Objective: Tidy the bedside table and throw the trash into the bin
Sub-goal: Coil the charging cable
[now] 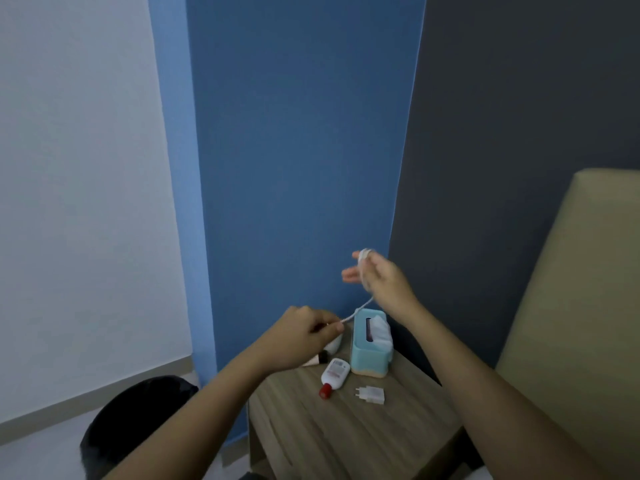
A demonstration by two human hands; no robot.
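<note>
Above the wooden worktop [311, 427], a white cable [363, 304] stretches between both hands: the left hand [304, 332] pinches one end, and the right hand [384, 282], raised farther off, holds coils looped round its fingers. A black bin [138, 410] sits near left.

The bedside table [311, 431] was grey-brown with a streaked wood grain. The tissue box [362, 355] was pale turquoise with a cream base, the bottle [335, 373] white with a red cap, the charger plug [372, 395] and cable [360, 308] white, the bin [138, 417] black
</note>
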